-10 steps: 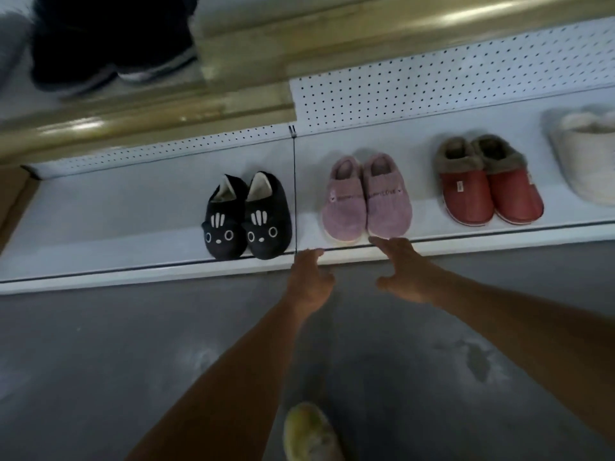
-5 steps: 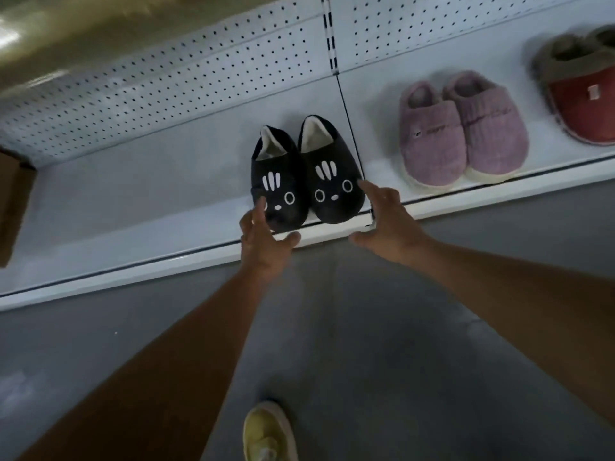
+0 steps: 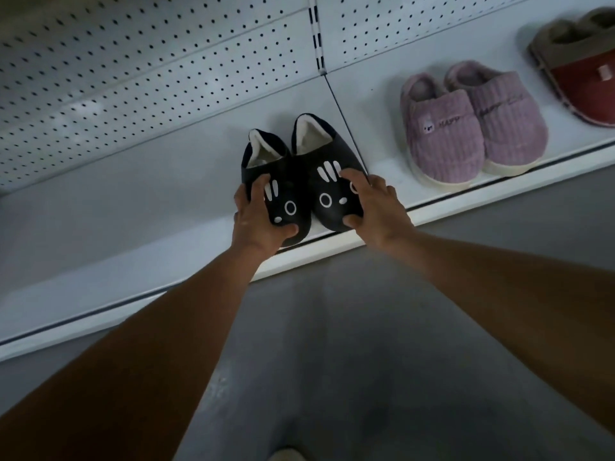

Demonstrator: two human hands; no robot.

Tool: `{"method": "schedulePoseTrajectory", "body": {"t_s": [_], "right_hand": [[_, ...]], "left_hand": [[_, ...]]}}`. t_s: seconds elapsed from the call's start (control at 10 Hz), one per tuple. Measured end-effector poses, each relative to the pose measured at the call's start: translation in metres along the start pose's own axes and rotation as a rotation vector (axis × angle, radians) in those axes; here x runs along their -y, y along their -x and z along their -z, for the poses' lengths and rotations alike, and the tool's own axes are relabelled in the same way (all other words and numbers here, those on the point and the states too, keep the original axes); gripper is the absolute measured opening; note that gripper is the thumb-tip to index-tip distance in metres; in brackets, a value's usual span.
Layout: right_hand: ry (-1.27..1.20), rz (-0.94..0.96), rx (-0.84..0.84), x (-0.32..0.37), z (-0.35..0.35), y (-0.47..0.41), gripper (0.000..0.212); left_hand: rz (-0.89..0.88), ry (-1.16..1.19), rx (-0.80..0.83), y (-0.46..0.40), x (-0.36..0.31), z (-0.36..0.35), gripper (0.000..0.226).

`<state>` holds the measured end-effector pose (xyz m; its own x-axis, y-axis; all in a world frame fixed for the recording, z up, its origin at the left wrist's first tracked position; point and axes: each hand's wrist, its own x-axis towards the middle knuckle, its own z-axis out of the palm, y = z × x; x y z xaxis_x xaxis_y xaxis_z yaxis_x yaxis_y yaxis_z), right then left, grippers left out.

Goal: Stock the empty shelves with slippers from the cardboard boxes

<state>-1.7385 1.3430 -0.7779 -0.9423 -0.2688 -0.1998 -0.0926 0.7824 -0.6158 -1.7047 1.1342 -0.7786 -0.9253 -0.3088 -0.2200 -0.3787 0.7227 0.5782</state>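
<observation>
Left grip (image 3: 258, 224) curls round the left black slipper (image 3: 279, 181); right grip (image 3: 376, 207) clasps its mate (image 3: 327, 161). Both rest on the shelf (image 3: 133, 221).

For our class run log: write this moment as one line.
left hand: grips left black slipper | right hand: grips right black slipper | on shelf | pink pair beside

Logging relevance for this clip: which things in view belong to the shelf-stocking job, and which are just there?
Job:
black slippers, gripped by left hand and right hand
shelf
pink slippers
red slippers

Just there:
pegboard back panel
grey floor
</observation>
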Motion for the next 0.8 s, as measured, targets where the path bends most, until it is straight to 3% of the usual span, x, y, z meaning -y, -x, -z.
{"method": "schedulePoseTrajectory", "body": {"t_s": [0.3, 0.6, 0.7, 0.8], "right_hand": [[-0.038, 0.035, 0.086, 0.007, -0.003, -0.009, 0.083], [0.030, 0.041, 0.056, 0.006, -0.009, -0.010, 0.083], [0.008, 0.029, 0.127, 0.009, -0.003, -0.008, 0.083], [-0.047, 0.040, 0.095, 0.014, 0.006, 0.007, 0.077]], "left_hand": [[0.025, -0.014, -0.008, -0.013, 0.009, 0.004, 0.104], [0.001, -0.020, 0.005, -0.009, 0.013, 0.003, 0.105], [0.023, -0.052, 0.014, -0.001, 0.008, 0.003, 0.099], [0.108, 0.041, -0.018, 0.017, 0.001, 0.004, 0.090]]}}
